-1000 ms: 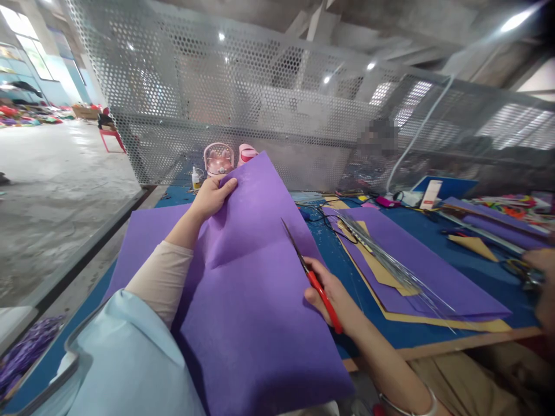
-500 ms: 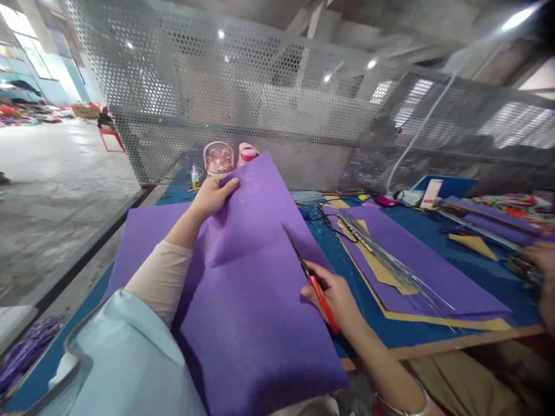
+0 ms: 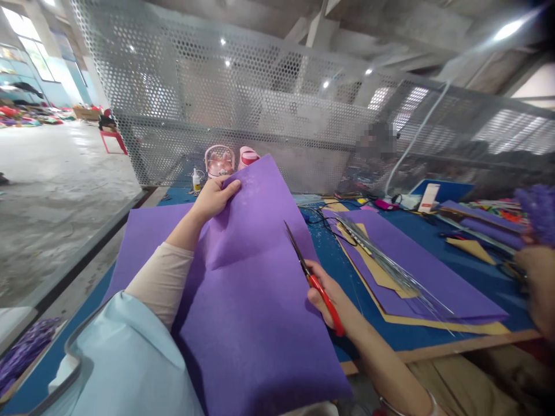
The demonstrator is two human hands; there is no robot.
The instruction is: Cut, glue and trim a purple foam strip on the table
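Observation:
A large purple sheet [image 3: 260,312] spans the middle of the view, its upper part raised and bent. My left hand [image 3: 217,196] pinches its upper left edge, thumb on top and fingers behind. In my right hand [image 3: 332,294] are red-handled scissors [image 3: 323,300], gripped near the sheet's right edge. Their dark blades look closed, or nearly so, and point up and left over the sheet. Whether they touch it I cannot tell. Another purple sheet [image 3: 147,231] lies under the left forearm on the blue table.
At right, thin metal wires [image 3: 390,266] lie across purple and tan sheets [image 3: 451,289]. A co-worker's hand [image 3: 540,271] at the far right holds a purple bundle [image 3: 537,211]. Behind stand a small glue bottle [image 3: 196,180], a pink jug [image 3: 219,162] and a perforated metal screen [image 3: 260,104].
The scissors and my right hand have shifted very slightly right. My left hand keeps its pinch on the sheet. At the far right, the co-worker's purple bundle has come into view.

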